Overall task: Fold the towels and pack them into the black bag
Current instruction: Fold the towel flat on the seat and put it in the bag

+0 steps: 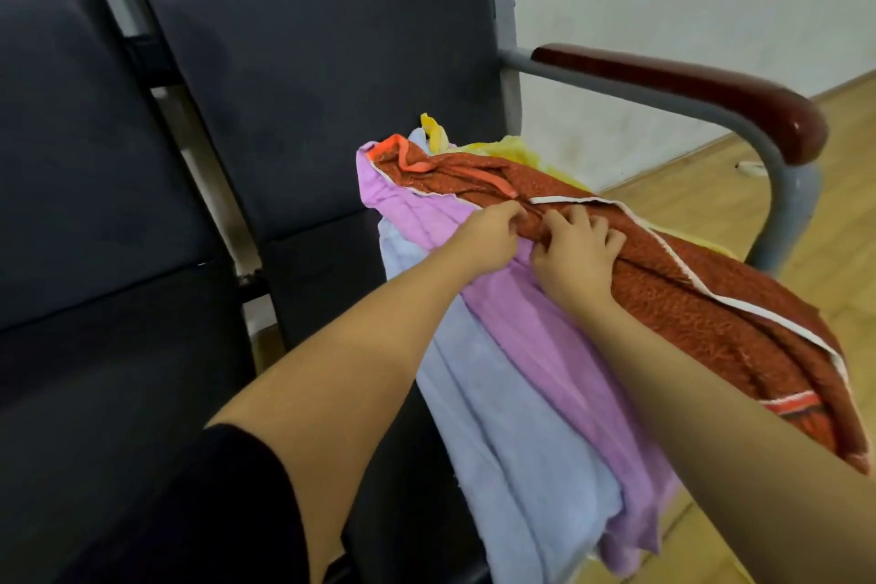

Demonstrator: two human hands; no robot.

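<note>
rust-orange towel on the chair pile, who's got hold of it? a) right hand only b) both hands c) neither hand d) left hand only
b: the left hand and the right hand both pinch the rust-orange towel near its middle, atop the pink towel and pale blue towel.

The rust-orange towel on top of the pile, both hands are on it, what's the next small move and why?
Probably lift the rust-orange towel clear of the pile and shake it open. Both the left hand and right hand pinch its bunched middle, and it lies crumpled over the pink towel, so it cannot be folded yet.
</note>
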